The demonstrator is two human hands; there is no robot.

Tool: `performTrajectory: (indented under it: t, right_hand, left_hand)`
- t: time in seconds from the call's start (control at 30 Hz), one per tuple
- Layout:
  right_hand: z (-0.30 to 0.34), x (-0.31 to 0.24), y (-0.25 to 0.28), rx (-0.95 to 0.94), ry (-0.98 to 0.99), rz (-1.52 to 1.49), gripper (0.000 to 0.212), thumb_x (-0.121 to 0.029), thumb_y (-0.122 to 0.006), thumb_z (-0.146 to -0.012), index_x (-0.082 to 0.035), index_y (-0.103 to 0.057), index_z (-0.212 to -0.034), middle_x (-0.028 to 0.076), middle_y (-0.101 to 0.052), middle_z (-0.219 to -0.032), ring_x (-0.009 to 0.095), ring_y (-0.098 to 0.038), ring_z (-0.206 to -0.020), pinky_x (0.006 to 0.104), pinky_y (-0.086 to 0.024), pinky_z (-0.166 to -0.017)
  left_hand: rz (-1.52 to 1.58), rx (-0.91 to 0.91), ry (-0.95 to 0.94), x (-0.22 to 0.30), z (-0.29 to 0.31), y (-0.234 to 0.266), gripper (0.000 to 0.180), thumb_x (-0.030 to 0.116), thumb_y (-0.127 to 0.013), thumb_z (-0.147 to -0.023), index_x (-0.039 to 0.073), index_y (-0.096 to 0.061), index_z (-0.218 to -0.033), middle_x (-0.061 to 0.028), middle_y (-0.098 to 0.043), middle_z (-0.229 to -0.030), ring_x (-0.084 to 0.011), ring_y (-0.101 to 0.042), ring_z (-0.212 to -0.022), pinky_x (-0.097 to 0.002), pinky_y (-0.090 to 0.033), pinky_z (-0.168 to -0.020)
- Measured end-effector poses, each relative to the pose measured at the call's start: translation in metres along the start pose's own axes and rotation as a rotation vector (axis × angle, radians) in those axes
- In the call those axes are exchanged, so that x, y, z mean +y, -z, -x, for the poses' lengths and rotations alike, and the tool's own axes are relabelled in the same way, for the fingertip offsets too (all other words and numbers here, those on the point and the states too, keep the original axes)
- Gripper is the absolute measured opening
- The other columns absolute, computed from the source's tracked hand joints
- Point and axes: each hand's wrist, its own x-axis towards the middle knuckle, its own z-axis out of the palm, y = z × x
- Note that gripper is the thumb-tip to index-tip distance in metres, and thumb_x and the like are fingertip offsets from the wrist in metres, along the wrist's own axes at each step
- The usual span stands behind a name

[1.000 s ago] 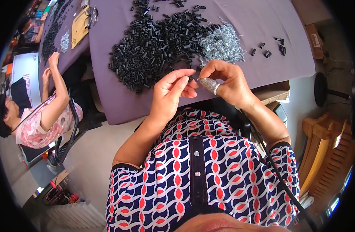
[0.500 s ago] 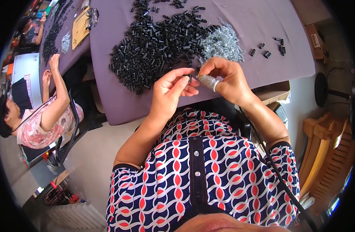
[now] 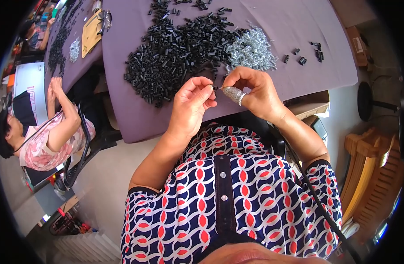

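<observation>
My left hand (image 3: 189, 104) is closed in a pinch on a small black plastic part (image 3: 215, 87), which pokes out past the fingertips toward the other hand. Facing it, my right hand (image 3: 260, 93) is also pinched, its thumb wrapped in a silvery covering (image 3: 234, 94). Whatever sits between the right fingertips is too small to make out. Both hands are held just above the table's near edge. Beyond them lies a big heap of black plastic parts (image 3: 167, 61), and touching its right side is a smaller pile of clear, shiny small pieces (image 3: 254, 49).
Several loose black parts (image 3: 303, 60) lie on the right of the purple-grey tablecloth (image 3: 299, 26). At left, a co-worker (image 3: 56, 132) sits by another table with a yellow envelope (image 3: 92, 34) and glasses (image 3: 106, 20). Cardboard boxes (image 3: 359, 46) and wooden furniture (image 3: 369, 171) stand right.
My left hand has shifted slightly left and turned, so the black part now shows between the hands. My right hand moved a little left. The co-worker's hands have come together.
</observation>
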Motion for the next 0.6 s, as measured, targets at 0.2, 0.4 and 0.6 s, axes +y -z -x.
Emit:
performTrajectory:
  t: [0.2,0.4,0.6]
  right_hand:
    - [-0.001,-0.004,-0.003,0.025,0.051,0.029,0.004,0.000,-0.069,-0.089,-0.001,-0.066,-0.091,-0.001,-0.066,-0.079,0.005,-0.060,-0.073,0.0233,-0.049,-0.066]
    - [0.000,-0.003,0.005,-0.084,-0.092,0.003,0.010,0.002,-0.072,-0.087,-0.002,-0.066,-0.094,-0.002,-0.066,-0.088,0.005,-0.060,-0.081,0.0222,-0.049,-0.073]
    - [0.008,0.007,0.010,-0.303,-0.238,-0.168,0.013,0.007,-0.071,-0.085,0.001,-0.066,-0.095,-0.001,-0.066,-0.089,0.006,-0.062,-0.085,0.0221,-0.050,-0.076]
  left_hand:
    - [0.083,-0.067,0.028,-0.007,-0.001,0.002,0.014,0.007,-0.063,-0.098,0.005,-0.064,-0.111,-0.0032,-0.067,-0.098,-0.0128,-0.065,-0.089,-0.0310,-0.057,-0.080]
    - [-0.149,-0.068,0.043,-0.004,0.005,0.005,0.017,0.005,-0.063,-0.097,0.000,-0.065,-0.113,-0.0079,-0.070,-0.098,-0.0153,-0.068,-0.084,-0.0313,-0.058,-0.079]
    - [-0.489,-0.138,0.126,0.005,0.022,0.004,0.020,0.003,-0.066,-0.095,-0.004,-0.067,-0.114,-0.0096,-0.073,-0.096,-0.0134,-0.069,-0.084,-0.0266,-0.057,-0.079]
